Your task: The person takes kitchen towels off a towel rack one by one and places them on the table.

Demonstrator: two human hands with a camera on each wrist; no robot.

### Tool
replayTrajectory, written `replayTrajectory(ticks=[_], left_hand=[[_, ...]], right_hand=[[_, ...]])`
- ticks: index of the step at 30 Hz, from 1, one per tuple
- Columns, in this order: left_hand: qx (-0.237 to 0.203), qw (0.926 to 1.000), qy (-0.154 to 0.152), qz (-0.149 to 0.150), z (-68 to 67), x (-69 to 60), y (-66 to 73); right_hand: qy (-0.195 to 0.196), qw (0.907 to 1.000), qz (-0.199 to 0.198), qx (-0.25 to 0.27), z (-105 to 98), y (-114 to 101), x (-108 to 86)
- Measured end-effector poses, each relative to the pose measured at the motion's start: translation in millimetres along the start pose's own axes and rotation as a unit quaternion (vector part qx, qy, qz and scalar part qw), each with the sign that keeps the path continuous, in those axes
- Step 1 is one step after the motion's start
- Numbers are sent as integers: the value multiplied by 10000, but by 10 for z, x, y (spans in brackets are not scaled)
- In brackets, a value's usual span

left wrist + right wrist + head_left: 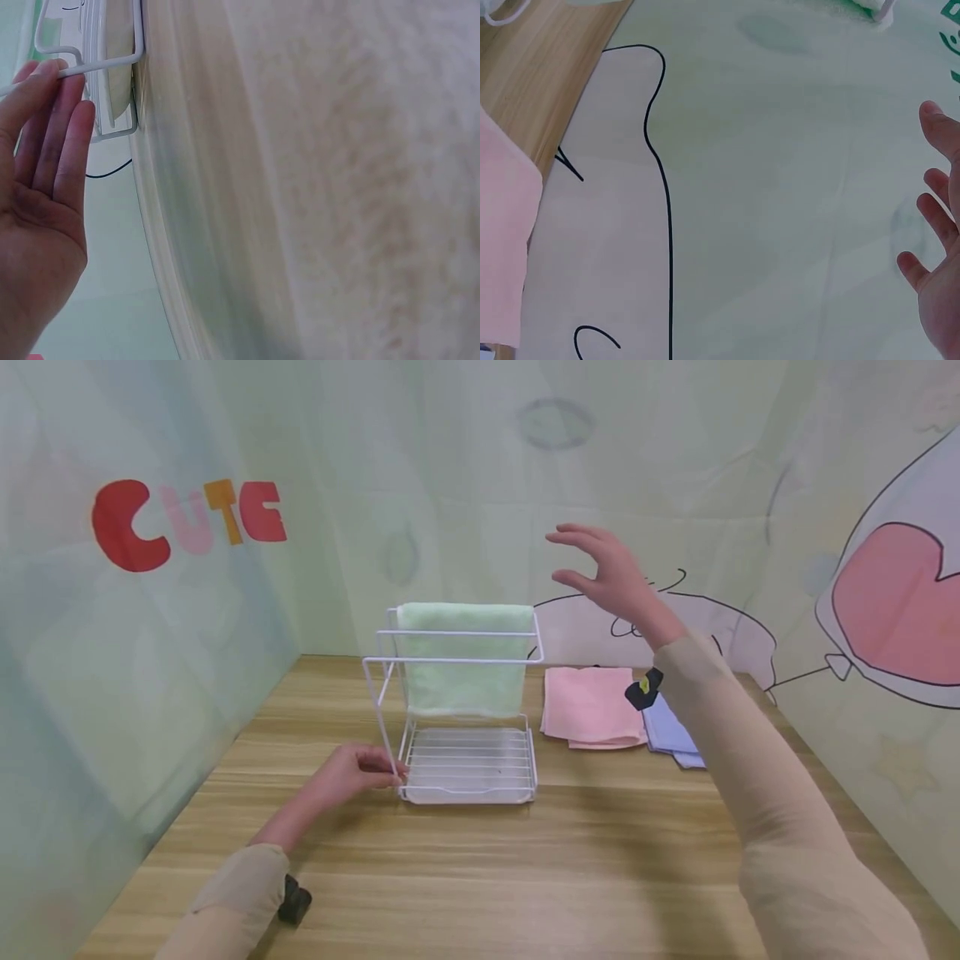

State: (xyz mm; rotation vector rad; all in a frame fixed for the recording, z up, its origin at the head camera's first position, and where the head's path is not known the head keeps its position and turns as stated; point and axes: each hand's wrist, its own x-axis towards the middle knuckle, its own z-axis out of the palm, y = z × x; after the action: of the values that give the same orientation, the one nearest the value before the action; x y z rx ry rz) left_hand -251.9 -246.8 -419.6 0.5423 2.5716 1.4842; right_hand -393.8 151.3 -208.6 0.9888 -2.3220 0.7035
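One hand on the job: your left hand, nearest you, pinches the wire rack between thumb and fingers, low on its left front upright. Rack stands on the table. If that pinch tugs sideways or lifts, I'd expect the frame to skid or tip; wire looks thin and light. Shallow tray sits in the base; a jolt could rattle it loose. Two nearer top rails are bare. Green towel hangs over the farthest one, lower edge near the back of the tray. Uneven drape plus a bump could slide it off, I'd guess. Right of the rack, pink cloth lies folded, blue cloth beside it, partly hidden by your sleeve. Your right hand is up in the air, fingers spread, touching nothing. Bringing it down carelessly risks clipping the rails or dragging the towel. Curtain behind everything.
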Motion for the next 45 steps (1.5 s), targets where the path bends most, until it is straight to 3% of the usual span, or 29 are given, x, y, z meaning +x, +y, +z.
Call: replayTrajectory(ticks=[11, 22, 45], left_hand=[[2, 10000, -60, 57, -16, -6, -33], [2, 9999, -57, 92, -19, -18, -17], [38, 10000, -35, 48, -17, -4, -17]], right_hand=[[-157, 9983, -523, 226, 149, -241, 142], [-252, 9969, -583, 462, 290, -446, 212], [-451, 9920, -882, 776, 618, -658, 308]])
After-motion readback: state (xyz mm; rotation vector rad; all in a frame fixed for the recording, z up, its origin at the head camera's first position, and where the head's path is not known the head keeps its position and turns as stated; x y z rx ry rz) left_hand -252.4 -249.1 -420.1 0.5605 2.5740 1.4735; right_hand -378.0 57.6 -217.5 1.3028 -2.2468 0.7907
